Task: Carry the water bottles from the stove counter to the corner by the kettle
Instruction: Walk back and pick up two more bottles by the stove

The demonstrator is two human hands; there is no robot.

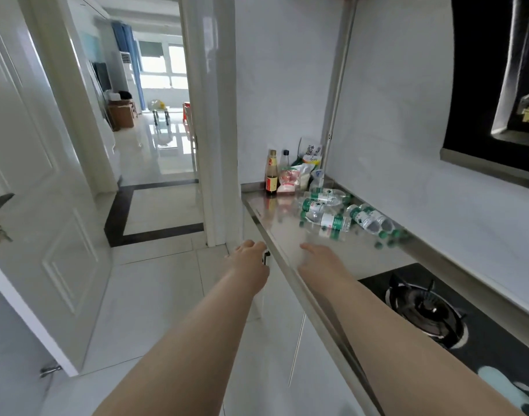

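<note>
Several water bottles (329,219) lie on their sides on the steel counter (275,228) past the stove (422,307), ahead of the empty, flat right hand (317,258) and the left hand (248,255), whose grip cannot be determined; a careless grab could roll one off the edge.
</note>
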